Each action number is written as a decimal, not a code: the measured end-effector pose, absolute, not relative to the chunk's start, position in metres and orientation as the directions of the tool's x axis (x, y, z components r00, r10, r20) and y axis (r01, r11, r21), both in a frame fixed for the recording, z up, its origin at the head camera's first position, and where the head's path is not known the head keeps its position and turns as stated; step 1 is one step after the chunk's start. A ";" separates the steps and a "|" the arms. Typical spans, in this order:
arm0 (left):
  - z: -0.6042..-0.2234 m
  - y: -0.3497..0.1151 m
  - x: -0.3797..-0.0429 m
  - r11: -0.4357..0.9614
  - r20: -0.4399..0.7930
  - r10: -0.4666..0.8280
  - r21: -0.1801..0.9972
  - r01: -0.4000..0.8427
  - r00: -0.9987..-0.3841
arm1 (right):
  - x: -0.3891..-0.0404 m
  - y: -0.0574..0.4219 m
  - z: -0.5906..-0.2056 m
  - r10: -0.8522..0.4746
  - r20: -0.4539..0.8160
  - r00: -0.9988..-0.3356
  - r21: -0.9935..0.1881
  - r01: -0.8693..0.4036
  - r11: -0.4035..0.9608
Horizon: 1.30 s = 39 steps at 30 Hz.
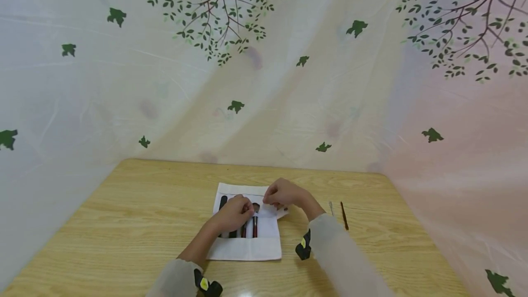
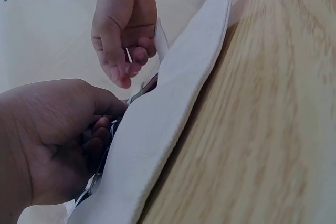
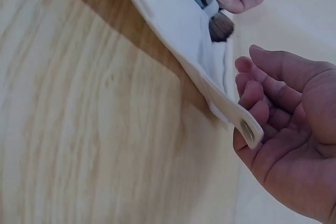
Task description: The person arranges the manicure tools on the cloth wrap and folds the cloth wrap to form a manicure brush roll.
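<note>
A white fabric brush roll (image 1: pixel 249 254) lies spread on the table, its pocket holding several makeup brushes. My left hand (image 1: pixel 233 214) lies over the brushes with curled fingers. In the right wrist view its thumb and finger pinch a white band (image 3: pixel 212 8) beside a brush with a brown bristle head (image 3: pixel 221 27). Over the roll's right edge is my right hand (image 1: pixel 284 192), its fingers loosely bent and holding nothing. Close in front of those fingers, a white tab with a metal eyelet (image 3: pixel 247 129) sticks out from the roll.
To the right of the roll, a thin pale tool (image 1: pixel 331 208) and a slim brown stick-like tool (image 1: pixel 344 216) lie on the wooden table (image 1: pixel 136 223). Behind the table hangs a pale curtain (image 1: pixel 268 136) with printed leaves and branches. Each wrist carries a small black camera.
</note>
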<state>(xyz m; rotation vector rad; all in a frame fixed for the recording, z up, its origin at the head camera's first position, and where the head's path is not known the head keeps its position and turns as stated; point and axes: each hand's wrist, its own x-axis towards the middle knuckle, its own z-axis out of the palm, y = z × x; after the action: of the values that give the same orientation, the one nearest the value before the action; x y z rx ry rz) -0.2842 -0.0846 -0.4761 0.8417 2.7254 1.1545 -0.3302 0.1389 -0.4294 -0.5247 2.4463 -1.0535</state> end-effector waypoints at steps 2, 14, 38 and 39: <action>-0.476 -0.084 -0.284 0.564 0.147 0.501 0.692 0.451 -0.853 | -0.331 0.146 -0.427 -0.496 -0.217 -0.841 -0.765 -0.169 0.622; -0.480 -0.074 -0.282 0.572 0.259 0.473 0.636 0.517 -0.842 | -0.328 0.204 -0.424 -0.437 -0.131 -0.890 -0.733 -0.210 0.647; -0.492 -0.064 -0.281 0.643 0.257 0.463 0.562 0.521 -0.848 | -0.303 0.301 -0.429 -0.378 -0.096 -0.921 -0.662 -0.224 0.716; -0.492 -0.063 -0.281 0.646 0.256 0.458 0.562 0.517 -0.851 | -0.302 0.303 -0.429 -0.374 -0.095 -0.922 -0.654 -0.226 0.722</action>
<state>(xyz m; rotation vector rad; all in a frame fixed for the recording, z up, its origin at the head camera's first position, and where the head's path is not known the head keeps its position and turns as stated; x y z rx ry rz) -0.2812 -0.0633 -0.4921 0.8700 2.9315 1.0476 -0.3022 0.3026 -0.4290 -0.4782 2.7060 -0.9854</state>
